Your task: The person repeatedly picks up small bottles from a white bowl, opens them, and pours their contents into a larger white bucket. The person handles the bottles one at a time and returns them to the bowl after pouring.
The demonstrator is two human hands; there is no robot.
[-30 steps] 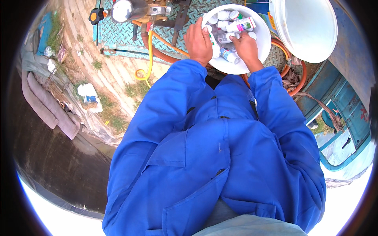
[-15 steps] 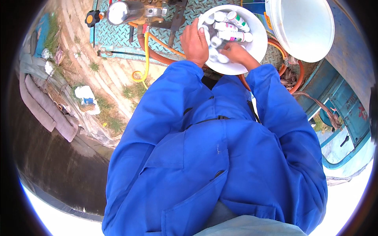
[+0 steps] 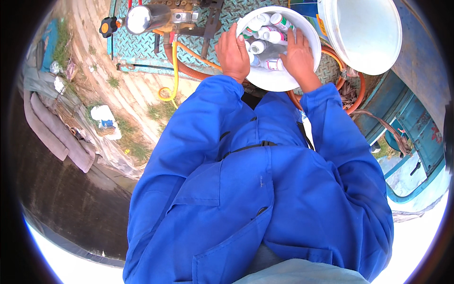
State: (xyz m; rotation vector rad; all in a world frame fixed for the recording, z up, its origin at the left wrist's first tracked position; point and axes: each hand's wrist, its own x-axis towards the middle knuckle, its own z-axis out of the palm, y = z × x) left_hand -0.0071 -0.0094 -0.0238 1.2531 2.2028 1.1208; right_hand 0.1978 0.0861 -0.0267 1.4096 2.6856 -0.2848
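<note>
A round white bucket (image 3: 272, 84) stands in front of me, holding several small white bottles (image 3: 258, 46) with capped tops and coloured labels. My left hand (image 3: 232, 57) grips the bucket's left rim, its thumb lying over the edge toward the inside. Inside the right half of the bucket is my right hand (image 3: 300, 57), with its fingers stretched out and apart. Its fingertips reach to the bottles by the far wall, and a bottle with a pink label (image 3: 274, 65) lies beside its thumb. Nothing shows gripped in that hand.
Another white bucket (image 3: 362, 38) stands at the right. Beyond the bottles' bucket is a teal tread-plate platform (image 3: 137, 49) with a metal pump-like machine (image 3: 150, 19). Orange hoses (image 3: 361, 94) and a yellow hose (image 3: 175, 71) run around it. Dirt ground (image 3: 101, 61) spreads at the left.
My right hand has moved from the near middle of the bucket to its right side, and its fingers have spread out. The bottles have shifted toward the far left. My left hand stays on the rim.
</note>
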